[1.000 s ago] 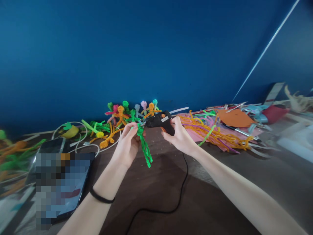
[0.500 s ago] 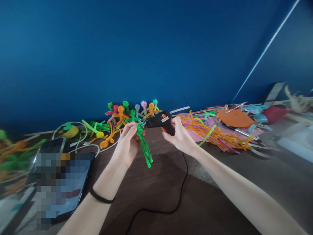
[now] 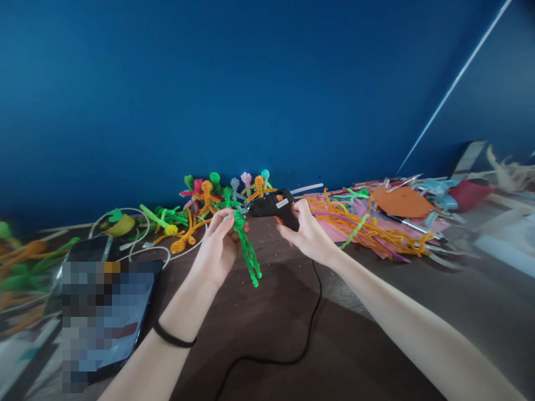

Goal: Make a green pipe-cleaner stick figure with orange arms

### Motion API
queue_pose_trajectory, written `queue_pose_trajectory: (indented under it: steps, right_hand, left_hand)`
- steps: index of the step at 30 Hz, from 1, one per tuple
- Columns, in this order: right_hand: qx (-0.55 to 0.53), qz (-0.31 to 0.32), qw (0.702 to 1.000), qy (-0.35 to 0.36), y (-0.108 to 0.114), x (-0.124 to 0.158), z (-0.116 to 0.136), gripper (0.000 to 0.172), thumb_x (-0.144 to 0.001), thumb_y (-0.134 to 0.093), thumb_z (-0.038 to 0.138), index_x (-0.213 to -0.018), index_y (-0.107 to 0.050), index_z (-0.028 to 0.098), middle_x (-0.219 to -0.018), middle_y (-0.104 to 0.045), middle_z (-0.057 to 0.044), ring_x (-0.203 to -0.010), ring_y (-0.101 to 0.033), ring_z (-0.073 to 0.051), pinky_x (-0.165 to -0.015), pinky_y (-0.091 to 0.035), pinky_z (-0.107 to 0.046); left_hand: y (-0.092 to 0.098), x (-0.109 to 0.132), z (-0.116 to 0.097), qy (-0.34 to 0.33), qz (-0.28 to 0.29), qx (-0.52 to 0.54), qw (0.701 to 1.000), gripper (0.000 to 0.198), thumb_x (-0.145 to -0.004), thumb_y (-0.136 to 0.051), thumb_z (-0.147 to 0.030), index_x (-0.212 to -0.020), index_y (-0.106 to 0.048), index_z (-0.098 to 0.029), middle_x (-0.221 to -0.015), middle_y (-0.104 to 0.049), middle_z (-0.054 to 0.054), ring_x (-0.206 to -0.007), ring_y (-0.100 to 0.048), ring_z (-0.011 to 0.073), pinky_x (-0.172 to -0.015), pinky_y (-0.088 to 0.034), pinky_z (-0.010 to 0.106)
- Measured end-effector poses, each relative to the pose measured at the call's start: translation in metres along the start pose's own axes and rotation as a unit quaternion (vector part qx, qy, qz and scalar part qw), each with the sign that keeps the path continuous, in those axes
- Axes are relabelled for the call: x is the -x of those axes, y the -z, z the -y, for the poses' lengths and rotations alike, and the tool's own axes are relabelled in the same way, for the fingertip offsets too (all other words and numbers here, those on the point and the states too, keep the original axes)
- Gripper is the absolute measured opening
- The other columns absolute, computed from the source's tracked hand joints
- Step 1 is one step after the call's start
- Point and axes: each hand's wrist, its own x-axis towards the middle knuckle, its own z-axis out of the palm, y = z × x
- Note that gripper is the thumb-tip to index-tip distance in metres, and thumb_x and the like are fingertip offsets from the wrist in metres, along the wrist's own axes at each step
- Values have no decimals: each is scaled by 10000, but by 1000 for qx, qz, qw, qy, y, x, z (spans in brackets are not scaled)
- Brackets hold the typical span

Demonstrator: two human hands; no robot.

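My left hand (image 3: pixel 217 245) is closed round a green pipe-cleaner figure (image 3: pixel 248 250), pinching it near its top so its legs hang down. My right hand (image 3: pixel 307 234) grips a black glue gun (image 3: pixel 271 205) with its nozzle pointing left, right at the top of the green figure. The gun's black cord (image 3: pixel 292 345) trails down across the dark wooden table (image 3: pixel 292 301) toward me. A black band circles my left wrist.
Several coloured pipe-cleaner figures (image 3: pixel 225 192) stand against the blue wall behind my hands. Loose orange and purple pipe cleaners (image 3: pixel 368 228) and orange paper (image 3: pixel 399 200) lie at right. Phones (image 3: pixel 104 312) and a white cable (image 3: pixel 137 245) lie at left.
Almost nothing has changed; both hands keep their grip, and the green figure has shifted only very slightly.
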Motion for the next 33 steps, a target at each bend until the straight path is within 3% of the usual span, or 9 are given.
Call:
queue_pose_trajectory:
  steps: [11, 23, 27, 30, 33]
  right_hand:
    - [12, -4, 1000, 6, 0, -1, -1, 272, -763, -511, 292, -876, -274, 218, -900, -518, -44, -697, -539, -147, -620, -445, -310]
    - [68, -77, 994, -22, -1, -2, -6, 408, -661, -621, 374, -859, -302, 216, -863, -563, -36, -793, -574, -198, -702, -432, -336]
    - [48, -94, 991, -82, 1, -6, -18, 398, -670, -618, 383, -847, -298, 225, -842, -580, -13, -622, -568, -146, -570, -439, -281]
    - [27, -64, 981, -183, 1, -8, -32, 430, -660, -633, 409, -822, -278, 229, -776, -579, 2, -437, -500, -96, -439, -406, -244]
    - [18, -20, 964, -266, 0, -9, -43, 397, -682, -622, 358, -827, -279, 222, -631, -526, 36, -395, -487, -97, -388, -375, -221]
  left_hand:
    - [0, 0, 0, 2, -1, 5, 1000, 162, -654, -674, -234, -750, -543, -220, -625, -577, -46, -574, -569, 103, -547, -434, 216]
    - [-3, 0, -2, -1, -14, 7, 1000, 172, -660, -667, -229, -756, -525, -213, -613, -584, -38, -560, -572, 102, -498, -418, 197]
    - [-4, 2, -3, 7, -6, 17, 1000, 166, -673, -659, -237, -760, -519, -215, -615, -590, -33, -555, -567, 102, -519, -436, 208]
    - [-5, 4, -5, 20, 1, 17, 1000, 171, -684, -657, -247, -768, -511, -216, -619, -587, -38, -556, -568, 99, -559, -459, 221]
    - [-6, 6, -6, 35, 17, 11, 999, 172, -700, -648, -258, -786, -505, -218, -633, -587, -37, -567, -576, 100, -524, -441, 195]
